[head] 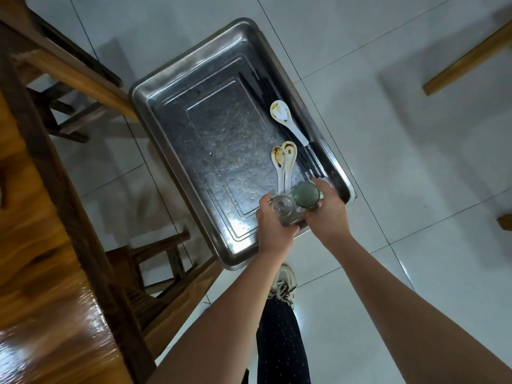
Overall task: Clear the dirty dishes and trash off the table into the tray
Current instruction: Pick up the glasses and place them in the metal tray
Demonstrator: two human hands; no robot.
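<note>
Tray (210,128) corner: left hand (273,228) grips clear glass (282,210), right hand (328,217) green glass (306,194); we should lower both upright beside spoons (278,159).

A person's left hand (273,227) is gripping a clear glass (282,209) while the right hand (328,216) is gripping a green glass (306,194), the two side by side over the near corner of a scratched steel tray (177,115). Two stained white spoons (280,162) are lying together just beyond them, and a third spoon (281,112) is resting farther back on black chopsticks (263,87) lying along the tray's right wall.
</note>
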